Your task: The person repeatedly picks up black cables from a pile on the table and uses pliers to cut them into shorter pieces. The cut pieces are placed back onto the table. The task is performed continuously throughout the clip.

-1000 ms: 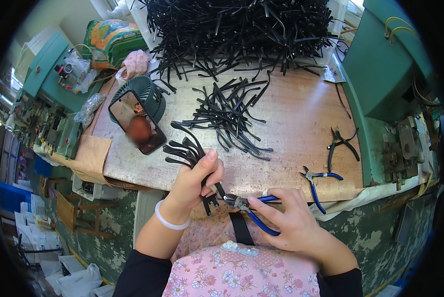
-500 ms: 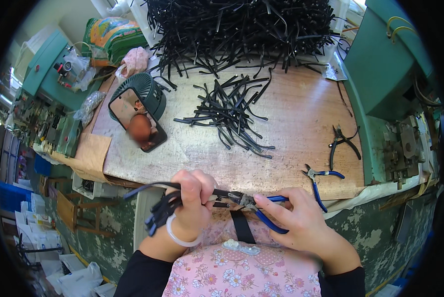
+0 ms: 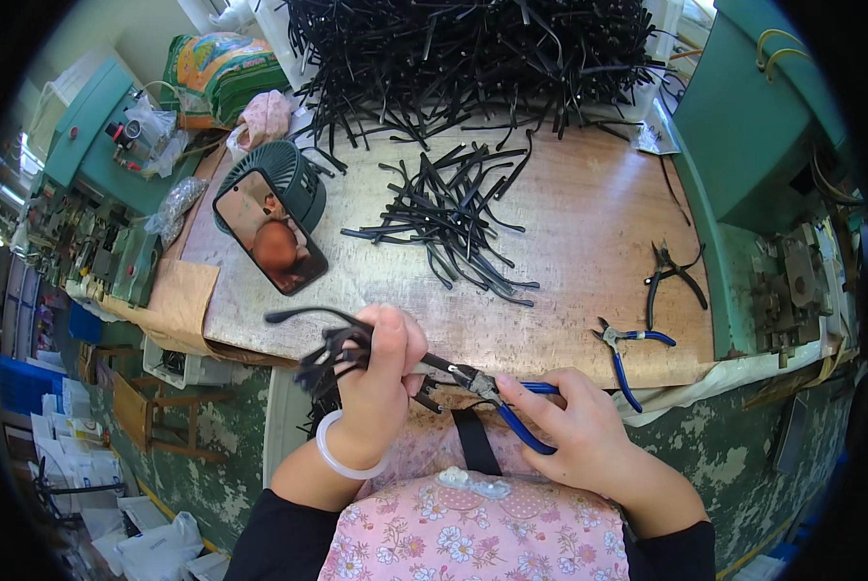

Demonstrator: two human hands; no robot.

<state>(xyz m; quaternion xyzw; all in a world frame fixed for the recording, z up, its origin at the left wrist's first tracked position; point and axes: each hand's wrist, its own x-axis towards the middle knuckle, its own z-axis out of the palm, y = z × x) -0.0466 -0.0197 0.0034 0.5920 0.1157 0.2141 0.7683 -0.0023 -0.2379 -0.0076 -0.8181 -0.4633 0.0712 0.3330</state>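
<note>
My left hand [image 3: 378, 373], with a pale bangle at its wrist, is closed round a bunch of black eyeglass temples [image 3: 332, 356]. One temple stands apart from the bunch, its curved end [image 3: 303, 314] pointing left and its other end reaching the pliers. Blue-handled cutting pliers [image 3: 516, 426] are gripped in my right hand [image 3: 581, 431], their jaws at that temple's right end. Whether the jaws are fully closed on it is too small to tell. Beyond my hands, a loose pile of black temples [image 3: 458, 218] lies on the worktable [image 3: 298, 324].
A heaped bin of temples [image 3: 472, 58] stands at the back. Blue-handled pliers [image 3: 620, 360] and black-handled pliers [image 3: 668, 281] lie at right. A phone [image 3: 271, 232] leans on a green fan [image 3: 293, 179]. Green machines [image 3: 773, 126] flank the table.
My left hand has risen and tilted, carrying the bunch of temples upward. The single temple now slants down toward the pliers. My right hand and the pliers have hardly shifted.
</note>
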